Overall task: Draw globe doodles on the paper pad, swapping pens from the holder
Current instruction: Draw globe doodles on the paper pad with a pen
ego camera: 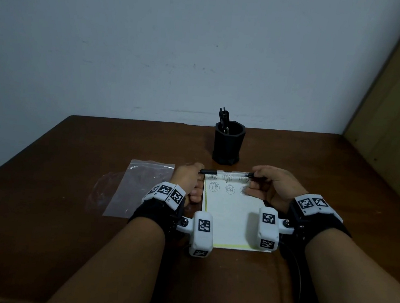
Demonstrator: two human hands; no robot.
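A white paper pad (232,219) lies on the brown table (69,162) in front of me, with two rows of small globe doodles (229,188) along its far edge. Above that edge I hold a pen (231,173) level between both hands. My left hand (188,179) grips its black cap end. My right hand (274,186) grips the clear barrel end. The black pen holder (228,143) stands behind the pad with dark pens (223,118) sticking out.
A clear zip bag (141,187) lies flat on the table left of the pad. A pale wall rises behind the table and a tan panel (395,110) closes the right side. Both wrists carry white marker blocks.
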